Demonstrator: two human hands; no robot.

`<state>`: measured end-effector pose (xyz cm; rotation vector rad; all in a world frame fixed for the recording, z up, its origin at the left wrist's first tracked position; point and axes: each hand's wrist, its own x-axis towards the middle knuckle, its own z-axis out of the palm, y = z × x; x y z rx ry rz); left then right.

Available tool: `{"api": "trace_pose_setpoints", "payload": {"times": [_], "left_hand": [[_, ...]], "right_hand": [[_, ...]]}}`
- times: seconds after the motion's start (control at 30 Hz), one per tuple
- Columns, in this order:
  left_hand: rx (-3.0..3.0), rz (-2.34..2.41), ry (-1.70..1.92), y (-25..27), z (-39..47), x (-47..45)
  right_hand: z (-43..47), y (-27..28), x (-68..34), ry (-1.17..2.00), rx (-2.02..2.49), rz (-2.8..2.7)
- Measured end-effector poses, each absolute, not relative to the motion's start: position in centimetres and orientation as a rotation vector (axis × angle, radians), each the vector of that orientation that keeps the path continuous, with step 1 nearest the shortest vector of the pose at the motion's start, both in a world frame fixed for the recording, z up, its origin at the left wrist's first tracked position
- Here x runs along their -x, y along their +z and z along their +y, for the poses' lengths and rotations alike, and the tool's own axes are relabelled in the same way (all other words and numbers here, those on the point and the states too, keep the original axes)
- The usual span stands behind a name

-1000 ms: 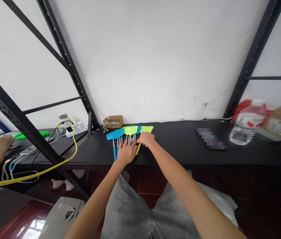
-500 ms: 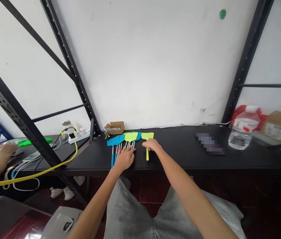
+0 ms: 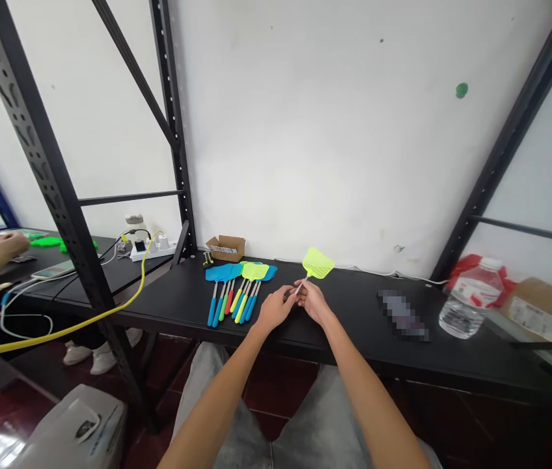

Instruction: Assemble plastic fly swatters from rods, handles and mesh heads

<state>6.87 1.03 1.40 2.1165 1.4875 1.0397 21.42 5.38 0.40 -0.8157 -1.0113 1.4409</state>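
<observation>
A yellow-green fly swatter (image 3: 318, 262) is raised off the black tabletop, its perforated head tilted up to the right. My right hand (image 3: 312, 301) pinches its thin metal shaft below the head. My left hand (image 3: 275, 311) is closed around the lower end, so the handle is mostly hidden. To the left of my hands, several fly swatters (image 3: 216, 273) lie side by side with overlapping heads and handles toward me. Their heads are blue and yellow-green; the handles are blue, green, red and yellow.
A small open cardboard box (image 3: 226, 248) stands against the wall. On the right are a blurred-out flat item (image 3: 403, 315), a water bottle (image 3: 471, 299) and a carton (image 3: 544, 316). A yellow cable (image 3: 129, 301) crosses the left rack post. Another person's hands (image 3: 7, 246) are at far left.
My left hand has left the row of swatters and moved right to the held swatter. The swatter has come up off the table, and the view has shifted.
</observation>
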Motion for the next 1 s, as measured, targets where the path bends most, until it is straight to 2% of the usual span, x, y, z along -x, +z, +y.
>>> {"api": "trace_pose_setpoints", "payload": {"times": [0.23,1.0], "left_hand": [[-2.134,1.368,1.007,1.6,0.6,-6.1],[-2.064,1.26,0.83,2.4,0.1,-5.9]], "right_hand": [[5.3,0.2,-21.9,1.333,0.734,-0.815],[4.5,0.6,-21.5,1.195,0.794,-0.966]]}}
